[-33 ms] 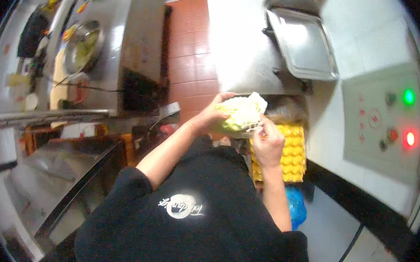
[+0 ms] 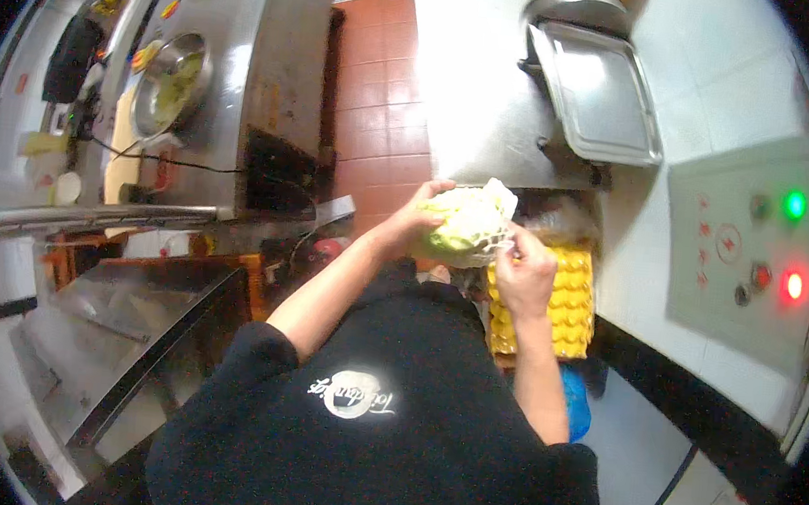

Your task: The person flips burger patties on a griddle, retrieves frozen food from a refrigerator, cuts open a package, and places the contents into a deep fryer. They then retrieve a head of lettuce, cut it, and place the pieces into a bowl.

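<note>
Viewpoint: looking straight down at a person in a black shirt, both bare forearms reaching forward from the lower edge.
Left hand [image 2: 419, 223]: fingers curled around the left side of a pale green and white cabbage [image 2: 465, 221], cupping it firmly.
Right hand [image 2: 522, 266]: fingers pressed together, pinching the right edge of the cabbage — apparently an outer leaf, though the exact spot is too small to tell.
Cabbage: held in the air between both hands, in front of the chest, above the red tiled floor [image 2: 380, 87] and just beside a yellow crate [image 2: 558, 309].
Ahead: a steel table [image 2: 466, 94] with an empty metal tray [image 2: 597, 91] on its right part.
Left side: a steel counter [image 2: 268, 58] carrying a metal bowl [image 2: 171, 83].
Right side: a grey control panel [image 2: 741, 253] on the wall — one green light and red lights glowing.
</note>
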Demonstrator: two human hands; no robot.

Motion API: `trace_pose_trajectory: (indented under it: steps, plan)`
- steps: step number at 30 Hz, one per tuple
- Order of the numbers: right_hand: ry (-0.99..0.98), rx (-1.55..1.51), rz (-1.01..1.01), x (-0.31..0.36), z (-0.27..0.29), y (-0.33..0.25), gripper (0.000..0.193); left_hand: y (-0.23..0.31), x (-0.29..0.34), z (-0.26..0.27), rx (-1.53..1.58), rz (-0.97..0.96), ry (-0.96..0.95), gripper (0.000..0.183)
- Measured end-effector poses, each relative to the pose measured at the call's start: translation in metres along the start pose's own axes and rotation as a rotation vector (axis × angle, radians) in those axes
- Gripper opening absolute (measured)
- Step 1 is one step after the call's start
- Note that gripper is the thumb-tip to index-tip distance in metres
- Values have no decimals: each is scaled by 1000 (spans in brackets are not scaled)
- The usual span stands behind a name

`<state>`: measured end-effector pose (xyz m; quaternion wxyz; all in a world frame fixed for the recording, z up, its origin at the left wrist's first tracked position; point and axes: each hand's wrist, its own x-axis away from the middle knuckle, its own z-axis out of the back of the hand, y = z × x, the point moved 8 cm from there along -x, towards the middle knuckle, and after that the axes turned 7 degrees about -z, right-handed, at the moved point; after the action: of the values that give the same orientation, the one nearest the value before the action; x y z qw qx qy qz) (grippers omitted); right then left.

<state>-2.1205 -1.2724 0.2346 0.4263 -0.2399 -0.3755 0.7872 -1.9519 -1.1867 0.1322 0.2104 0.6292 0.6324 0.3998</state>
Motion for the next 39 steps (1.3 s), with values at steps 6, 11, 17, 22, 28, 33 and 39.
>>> trace_pose_trajectory:
  steps: [6, 11, 17, 22, 28, 33, 39]
  plan:
    - [-405, -963, -647, -82, -62, 28, 27, 35, 0, 56, 492, -27, -8, 89]
    - [-548, -1632, -919, -148, -143, 24, 33, 68, -52, 106, 809, -59, 11, 85]
    - [-268, -1349, -780, -250, -193, -9, 40, 156, -125, 176, 1008, -89, -88, 87]
    - [-400, -1266, -774, -336, -266, -81, 46, 244, -169, 248, 887, -101, 41, 87]
    - [-526, -902, -465, -437, -358, -150, 42, 324, -188, 354, 535, -188, 253, 106]
    - [-628, -797, -375, -519, -442, -188, 39, 359, -190, 413, 446, -359, 353, 124]
    - [-989, -603, -338, -589, -560, -232, 29, 404, -178, 504, 340, -561, 743, 100]
